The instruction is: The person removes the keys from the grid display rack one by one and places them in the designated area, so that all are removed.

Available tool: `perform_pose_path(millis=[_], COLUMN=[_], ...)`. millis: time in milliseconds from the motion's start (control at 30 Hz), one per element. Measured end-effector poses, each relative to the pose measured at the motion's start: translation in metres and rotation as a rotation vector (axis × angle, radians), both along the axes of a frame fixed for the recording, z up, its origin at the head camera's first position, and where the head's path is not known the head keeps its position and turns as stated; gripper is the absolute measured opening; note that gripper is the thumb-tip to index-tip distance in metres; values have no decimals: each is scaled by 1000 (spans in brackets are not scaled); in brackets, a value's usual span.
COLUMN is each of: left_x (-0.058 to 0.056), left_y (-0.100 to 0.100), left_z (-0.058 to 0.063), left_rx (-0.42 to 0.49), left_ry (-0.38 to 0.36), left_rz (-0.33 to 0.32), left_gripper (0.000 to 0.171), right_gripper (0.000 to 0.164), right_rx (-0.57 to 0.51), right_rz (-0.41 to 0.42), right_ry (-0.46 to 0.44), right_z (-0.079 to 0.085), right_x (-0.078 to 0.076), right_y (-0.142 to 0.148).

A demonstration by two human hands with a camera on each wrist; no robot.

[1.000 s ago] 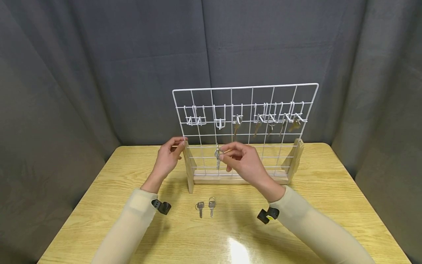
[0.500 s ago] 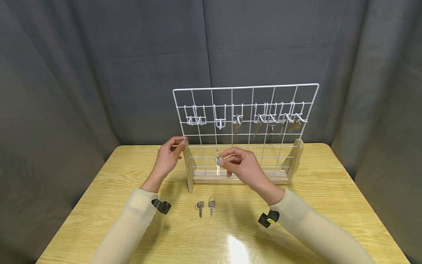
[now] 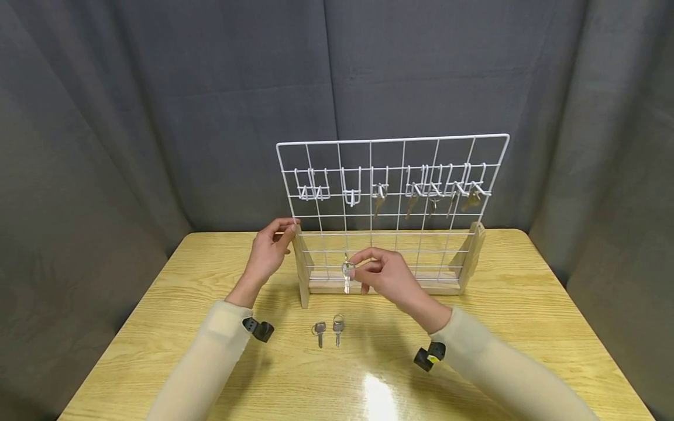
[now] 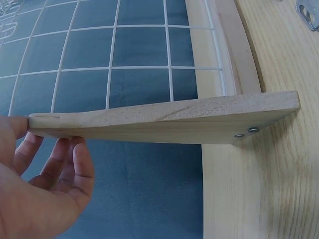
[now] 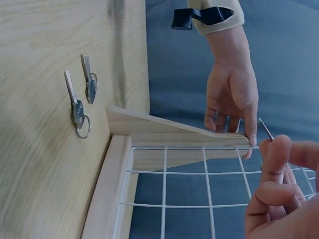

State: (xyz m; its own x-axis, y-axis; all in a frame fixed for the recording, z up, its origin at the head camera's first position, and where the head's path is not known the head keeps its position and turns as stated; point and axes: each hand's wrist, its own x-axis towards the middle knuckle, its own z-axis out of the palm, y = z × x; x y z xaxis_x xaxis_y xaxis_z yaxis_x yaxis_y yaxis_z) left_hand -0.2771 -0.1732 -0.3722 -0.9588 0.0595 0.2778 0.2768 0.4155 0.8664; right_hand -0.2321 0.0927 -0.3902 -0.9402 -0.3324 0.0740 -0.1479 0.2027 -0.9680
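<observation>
Grip of right hand, narrow, pinches apparently one key.

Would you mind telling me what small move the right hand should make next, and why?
Probably lower the held key onto the table, near the two loose keys: the right hand has brought it downward over the last second, well below the bare hook, while the left hand holds the wooden end support.

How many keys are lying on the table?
2: the left key and the right key, side by side on the table in front of the rack's wooden base. Others could be hidden from view.
</observation>
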Motion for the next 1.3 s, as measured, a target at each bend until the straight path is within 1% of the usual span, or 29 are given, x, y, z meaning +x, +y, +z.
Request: perform_pose_path(millis=[100, 167, 267, 500, 600, 767, 1000, 1300], left_x=[-13, -13, -10, 12, 17, 18, 16, 17], left_y=[-6, -6, -4, 6, 8, 8, 7, 7], left_z=[-14, -13, -10, 15, 19, 20, 19, 20], left_rx=[-3, -2, 1, -12, -15, -14, -16, -24], left_ry=[7, 3, -7, -27, -27, -29, -28, -22], left_rz=[6, 8, 2, -10, -8, -3, -4, -7], left_gripper=[40, 40, 39, 36, 36, 35, 36, 36], right_gripper=[21, 21, 20, 21, 23, 26, 23, 24], right_rx=[3, 8, 15, 35, 35, 27, 23, 43], right_rz=[7, 9, 12, 10, 17, 36, 47, 42], right_ry=[-13, -26, -52, -117, -139, -179, -219, -243], right_z=[-4, -7, -11, -21, -27, -35, -47, -60], right_x=[0, 0, 0, 0, 1, 2, 2, 2], right_y=[0, 1, 1, 3, 4, 6, 8, 9])
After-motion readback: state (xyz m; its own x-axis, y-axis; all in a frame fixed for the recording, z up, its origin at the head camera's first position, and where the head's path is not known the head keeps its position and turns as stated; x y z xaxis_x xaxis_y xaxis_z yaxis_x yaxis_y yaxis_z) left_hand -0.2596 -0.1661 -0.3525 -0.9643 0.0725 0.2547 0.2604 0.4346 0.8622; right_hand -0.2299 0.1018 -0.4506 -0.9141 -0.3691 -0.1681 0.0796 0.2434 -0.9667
